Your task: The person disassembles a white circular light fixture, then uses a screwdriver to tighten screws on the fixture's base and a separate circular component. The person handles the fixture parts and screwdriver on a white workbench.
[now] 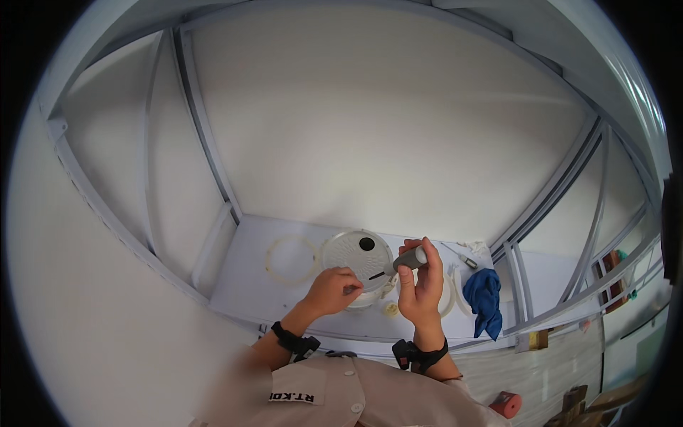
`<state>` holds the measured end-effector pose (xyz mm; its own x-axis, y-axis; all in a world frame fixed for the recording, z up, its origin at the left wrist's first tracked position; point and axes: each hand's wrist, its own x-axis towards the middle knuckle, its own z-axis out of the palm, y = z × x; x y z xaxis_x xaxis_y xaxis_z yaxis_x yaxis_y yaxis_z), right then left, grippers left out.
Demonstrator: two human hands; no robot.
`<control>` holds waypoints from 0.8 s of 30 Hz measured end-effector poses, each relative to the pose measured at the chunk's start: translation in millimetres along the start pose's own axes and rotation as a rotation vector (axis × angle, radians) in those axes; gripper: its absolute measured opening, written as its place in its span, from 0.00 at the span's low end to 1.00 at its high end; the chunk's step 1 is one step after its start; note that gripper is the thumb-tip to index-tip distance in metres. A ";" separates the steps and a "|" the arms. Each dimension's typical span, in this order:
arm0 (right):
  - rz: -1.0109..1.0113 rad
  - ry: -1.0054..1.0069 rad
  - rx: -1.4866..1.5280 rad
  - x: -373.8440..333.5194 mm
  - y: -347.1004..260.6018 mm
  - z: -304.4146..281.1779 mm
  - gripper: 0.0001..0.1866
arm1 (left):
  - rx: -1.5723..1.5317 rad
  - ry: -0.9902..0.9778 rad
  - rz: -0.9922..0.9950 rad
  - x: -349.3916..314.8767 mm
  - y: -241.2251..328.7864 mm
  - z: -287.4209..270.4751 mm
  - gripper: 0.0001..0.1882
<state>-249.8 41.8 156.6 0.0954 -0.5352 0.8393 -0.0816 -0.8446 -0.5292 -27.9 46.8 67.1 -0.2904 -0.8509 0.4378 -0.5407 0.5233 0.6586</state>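
In the middle of the white table (249,245) lies a round, pale disc (345,252) with a radial pattern and a black round spot (366,244). My right hand (421,292), right of the disc, is closed around a grey-handled screwdriver (409,258). Its dark shaft slants down to the left over the disc's edge. My left hand (331,290) is over the disc's near left edge, fingers pinched together; a small dark bit shows at the fingertips, too small to name. Between the hands, near the table's front, sits a small yellowish round piece (390,309).
A thin cream ring (269,260) lies left of the disc. To the right are curved white strips (448,295), a blue cloth (484,299) and another screwdriver (467,262). Grey frame posts (206,135) and a pale back wall (384,121) enclose the table.
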 end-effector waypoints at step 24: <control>-0.018 -0.005 0.198 -4.7 23.9 3.3 0.35 | 0.260 0.144 0.168 -15.7 -31.4 -35.9 0.16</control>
<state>-249.0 24.1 139.6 0.0997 -0.5196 0.8486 0.1169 -0.8408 -0.5286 22.0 45.3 61.6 -0.2881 -0.7286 0.6214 -0.6831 0.6111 0.3999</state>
